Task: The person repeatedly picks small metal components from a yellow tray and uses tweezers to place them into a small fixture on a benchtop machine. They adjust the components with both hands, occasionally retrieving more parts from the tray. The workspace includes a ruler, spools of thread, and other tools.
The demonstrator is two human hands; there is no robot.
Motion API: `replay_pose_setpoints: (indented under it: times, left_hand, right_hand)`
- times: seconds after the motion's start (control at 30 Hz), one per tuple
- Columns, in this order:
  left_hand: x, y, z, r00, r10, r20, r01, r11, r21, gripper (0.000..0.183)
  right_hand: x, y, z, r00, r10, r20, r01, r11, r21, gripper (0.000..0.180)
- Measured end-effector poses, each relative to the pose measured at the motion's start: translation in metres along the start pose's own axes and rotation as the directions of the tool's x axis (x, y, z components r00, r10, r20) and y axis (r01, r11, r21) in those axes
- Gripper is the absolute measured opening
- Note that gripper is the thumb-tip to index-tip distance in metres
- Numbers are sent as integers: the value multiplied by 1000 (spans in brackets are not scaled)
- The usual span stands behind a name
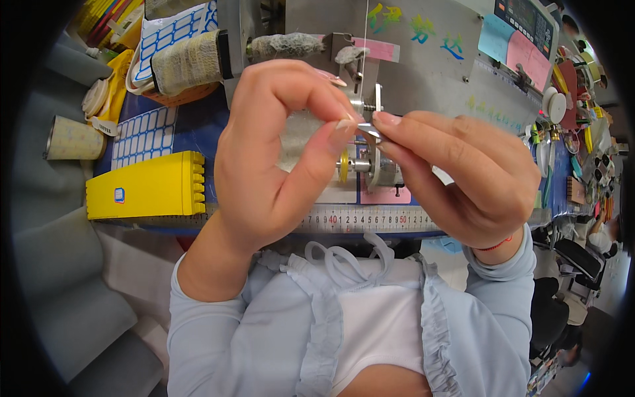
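Note:
My left hand (283, 144) is raised over the machine, its thumb and index fingertips pinched together; whatever lies between them is too small to make out. Right beside it, my right hand (446, 164) grips a small shiny metal tool (369, 131), perhaps tweezers or a blade, whose end meets the left fingertips. Behind both hands is a metal winding machine (426, 74) with a yellow ring (343, 165) on a shaft. A thin white thread (365, 44) runs down vertically towards the hands. Fuzzy fibre-wrapped rollers (287, 45) stick out at the machine's upper left.
A steel ruler (347, 219) lines the table's near edge. At the left are a yellow plastic box (144, 186), a sheet of blue-framed labels (144, 136), a paper cup (74, 139) and a basket (173, 95). Spools crowd the right; people sit farther off there.

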State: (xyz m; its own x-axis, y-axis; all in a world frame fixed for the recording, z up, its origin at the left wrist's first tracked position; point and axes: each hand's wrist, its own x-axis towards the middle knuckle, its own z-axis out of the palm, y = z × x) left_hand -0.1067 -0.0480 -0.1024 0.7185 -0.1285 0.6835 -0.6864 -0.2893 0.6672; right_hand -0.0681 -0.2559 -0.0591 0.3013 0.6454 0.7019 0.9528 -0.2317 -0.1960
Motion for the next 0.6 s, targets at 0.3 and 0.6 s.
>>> replay_pose_setpoints:
  times: [0.3,0.6]
  left_hand:
    - [-4,13,1,981,-181,62,191,955,-227,12]
    - [-9,17,-1,989,-103,104,116,986,-123,11]
  right_hand:
    - [-7,-15,-5,999,50,-12,-51,993,-109,39]
    - [-15,-22,8,999,41,-26,-43,994,-99,38]
